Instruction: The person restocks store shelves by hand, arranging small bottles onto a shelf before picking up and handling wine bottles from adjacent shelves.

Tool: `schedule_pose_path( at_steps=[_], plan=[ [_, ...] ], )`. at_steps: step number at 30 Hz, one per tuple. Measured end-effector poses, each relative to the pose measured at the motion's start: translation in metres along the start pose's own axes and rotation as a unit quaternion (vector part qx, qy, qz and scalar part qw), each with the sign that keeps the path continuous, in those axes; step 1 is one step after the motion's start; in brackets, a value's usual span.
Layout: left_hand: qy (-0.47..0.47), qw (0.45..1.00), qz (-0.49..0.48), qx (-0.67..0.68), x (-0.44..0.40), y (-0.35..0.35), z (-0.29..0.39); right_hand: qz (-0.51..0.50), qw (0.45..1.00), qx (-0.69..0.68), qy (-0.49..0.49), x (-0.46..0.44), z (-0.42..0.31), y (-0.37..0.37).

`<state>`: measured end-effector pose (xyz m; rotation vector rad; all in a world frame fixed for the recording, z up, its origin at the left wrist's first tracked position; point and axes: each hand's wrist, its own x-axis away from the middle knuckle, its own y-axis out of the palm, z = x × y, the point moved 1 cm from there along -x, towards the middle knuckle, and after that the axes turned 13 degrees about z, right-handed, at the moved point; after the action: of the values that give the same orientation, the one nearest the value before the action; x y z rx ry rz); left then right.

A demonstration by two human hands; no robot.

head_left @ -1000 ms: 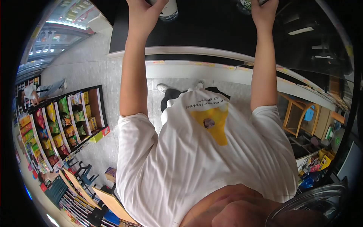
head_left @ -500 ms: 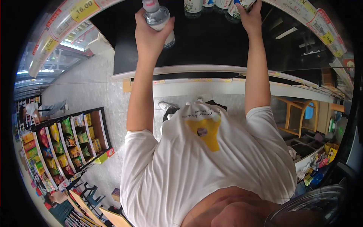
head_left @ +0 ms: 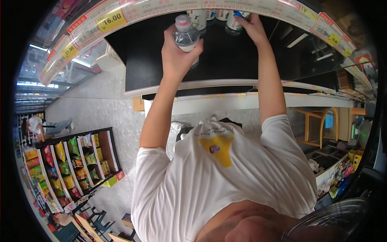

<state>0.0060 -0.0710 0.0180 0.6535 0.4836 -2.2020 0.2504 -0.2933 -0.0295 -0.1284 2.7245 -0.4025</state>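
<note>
My left hand [head_left: 179,52] is wrapped round a clear plastic bottle [head_left: 187,37] with a pale pink-and-white cap, held upright over the black shelf [head_left: 161,70]. Farther back, my right hand [head_left: 254,31] has its fingers around the side of another clear bottle [head_left: 233,25] with a printed label. Something blue [head_left: 240,15] shows by its fingertips; what it is I cannot make out. Beside that bottle, several labelled bottles [head_left: 198,21] stand in a row, their tops hidden behind the price strip above.
A price-tag strip [head_left: 161,9] curves across the top, above both hands. The shelf's front edge [head_left: 209,84] crosses below my forearms. A snack rack [head_left: 76,165] and a person [head_left: 48,125] are at the left. A wooden chair [head_left: 321,129] is at the right.
My left hand has moved right with its bottle, closer to the row. My right hand and its bottle have shifted left toward the others. The view has tilted, showing more price strip.
</note>
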Motion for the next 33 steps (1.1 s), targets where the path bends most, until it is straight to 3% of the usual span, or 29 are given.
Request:
schedule_pose_path(
  at_steps=[3, 7, 12, 15, 16, 18, 21, 23, 25, 27, 29, 30, 33],
  plan=[
    [-0.004, 1.000, -0.017, 0.013, 0.004, 0.013, 0.005, -0.023, 0.995, -0.091, -0.025, 0.005, 0.002, 0.016],
    [-0.005, 0.999, -0.035, 0.011, 0.011, 0.018, 0.017, -0.028, 0.990, -0.113, -0.074, 0.012, -0.012, 0.019],
    [0.008, 0.999, -0.042, 0.026, 0.024, 0.022, 0.023, 0.024, 0.990, -0.128, -0.054, 0.015, -0.021, 0.017],
    [0.003, 0.997, -0.072, 0.042, 0.034, 0.031, 0.034, 0.080, 0.983, -0.088, -0.142, -0.002, 0.001, 0.026],
    [0.013, 0.996, -0.081, 0.041, 0.035, 0.035, 0.038, 0.068, 0.989, -0.099, -0.085, 0.001, -0.002, 0.024],
    [0.002, 0.991, -0.126, 0.040, 0.036, 0.038, 0.050, 0.065, 0.992, -0.035, -0.099, 0.004, -0.012, 0.017],
    [0.111, 0.982, -0.129, 0.083, 0.033, 0.040, 0.032, 0.127, 0.974, 0.054, -0.178, 0.019, -0.016, 0.005],
    [0.166, 0.980, -0.099, 0.043, 0.023, 0.031, 0.023, 0.112, 0.976, -0.173, -0.069, 0.063, -0.052, -0.006],
    [0.122, 0.990, -0.024, 0.064, 0.005, 0.033, -0.005, 0.034, 0.976, -0.214, -0.007, 0.109, -0.060, -0.018],
    [0.138, 0.988, 0.025, -0.058, -0.015, 0.033, -0.016, -0.066, 0.945, -0.319, 0.030, 0.155, -0.072, -0.014],
    [0.159, 0.983, 0.034, -0.086, -0.035, 0.042, -0.038, -0.115, 0.950, -0.289, -0.021, 0.186, -0.082, 0.002],
    [0.167, 0.982, 0.026, -0.086, -0.044, 0.046, -0.044, -0.093, 0.981, -0.135, -0.100, 0.195, -0.084, 0.005],
    [0.167, 0.983, 0.005, -0.072, -0.058, 0.059, -0.057, -0.084, 0.990, -0.057, -0.097, 0.189, -0.095, 0.006]
  ],
)
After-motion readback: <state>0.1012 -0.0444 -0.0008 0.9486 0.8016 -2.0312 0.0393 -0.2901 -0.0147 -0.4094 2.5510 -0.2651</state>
